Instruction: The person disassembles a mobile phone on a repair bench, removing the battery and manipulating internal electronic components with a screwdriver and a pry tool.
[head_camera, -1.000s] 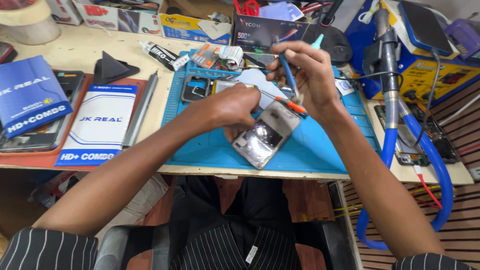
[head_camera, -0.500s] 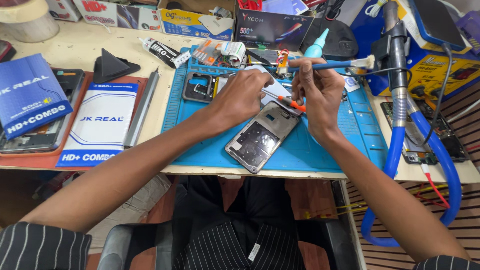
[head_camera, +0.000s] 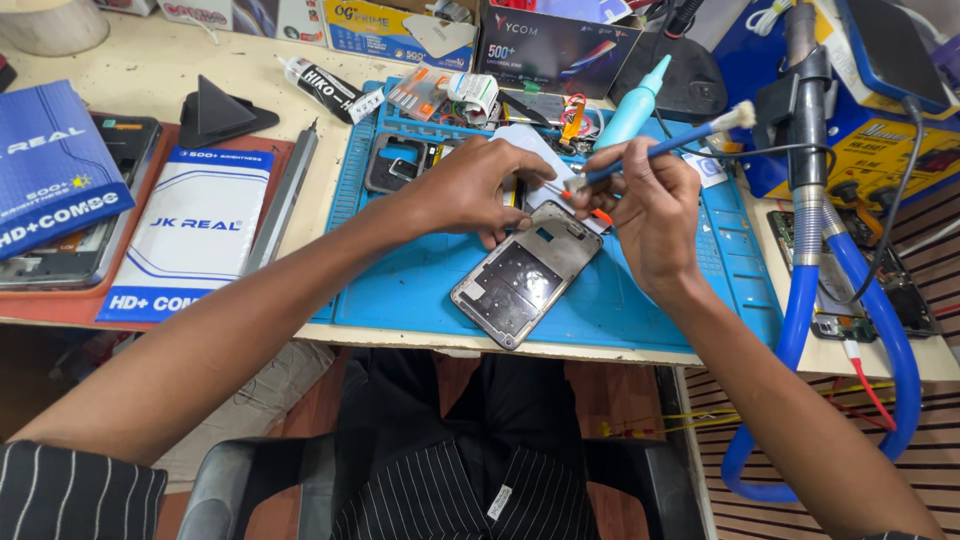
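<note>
An opened phone frame (head_camera: 524, 273) lies tilted on the blue work mat (head_camera: 420, 280), its inner side up. My left hand (head_camera: 478, 186) rests on the mat at the frame's top edge, fingers bent over a small white part. My right hand (head_camera: 645, 205) grips a blue-handled brush (head_camera: 660, 143) with a white tip pointing up to the right, and a thin orange-handled tool (head_camera: 596, 213) shows under its fingers near the frame's upper corner.
A light blue squeeze bottle (head_camera: 636, 105) stands behind my hands. Another phone housing (head_camera: 400, 160) lies on the mat's far left. Blue and white boxes (head_camera: 190, 235) sit at left, a glue tube (head_camera: 325, 88) behind, and a blue hose (head_camera: 810, 300) with a metal stand at right.
The brush in my right hand has swung from pointing down at the frame to lying across with its tip to the right. The phone frame has settled flat on the mat.
</note>
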